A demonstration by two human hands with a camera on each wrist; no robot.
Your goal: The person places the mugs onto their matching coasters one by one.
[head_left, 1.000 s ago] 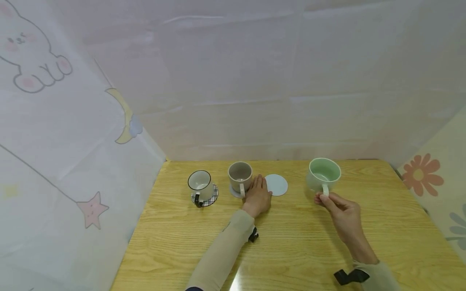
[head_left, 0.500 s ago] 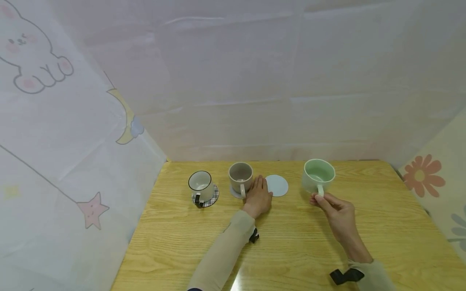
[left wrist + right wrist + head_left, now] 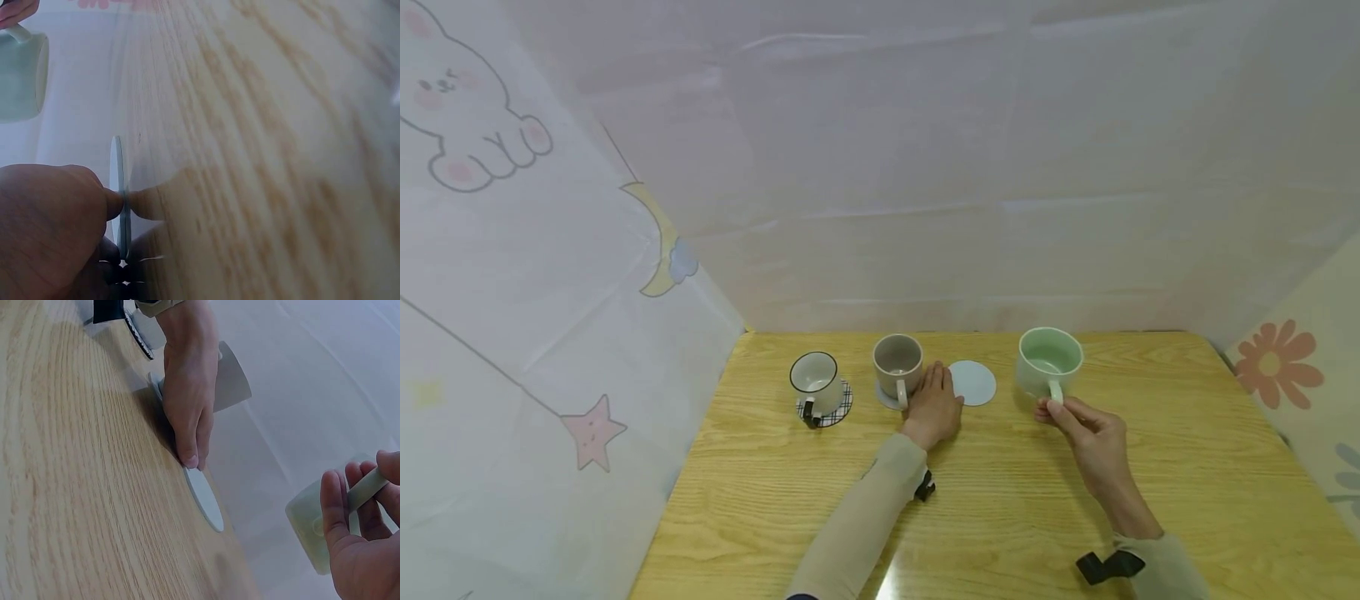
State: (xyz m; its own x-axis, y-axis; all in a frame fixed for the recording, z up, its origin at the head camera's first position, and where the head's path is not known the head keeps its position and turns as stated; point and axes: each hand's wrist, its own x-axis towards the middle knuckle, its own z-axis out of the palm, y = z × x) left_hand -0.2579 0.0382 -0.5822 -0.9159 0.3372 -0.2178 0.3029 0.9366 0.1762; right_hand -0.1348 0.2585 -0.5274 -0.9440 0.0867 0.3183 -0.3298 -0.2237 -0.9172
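A pale green mug (image 3: 1037, 375) hangs above the table in my right hand (image 3: 1101, 450), whose thumb and fingers grip its handle. It is upright, apart from the coasters. My left hand (image 3: 934, 414) rests low with fingers extended between the taupe mug (image 3: 889, 375) and a round pale blue coaster (image 3: 973, 383). In the left wrist view the thumb (image 3: 114, 204) touches that coaster's edge. The taupe mug stands on a greyish coaster (image 3: 886, 398), partly behind the left hand. In the right wrist view, the green mug (image 3: 309, 519) is partly hidden by the right fingers.
At the left, a white mug (image 3: 820, 383) with a black rim and dark handle stands on a checked coaster (image 3: 846, 407). The wooden table (image 3: 1022, 508) ends at a pale cloth backdrop (image 3: 880, 208) behind and at both sides.
My right hand has moved left with the green mug, nearer the pale blue coaster. The left hand and the other mugs stay where they were.
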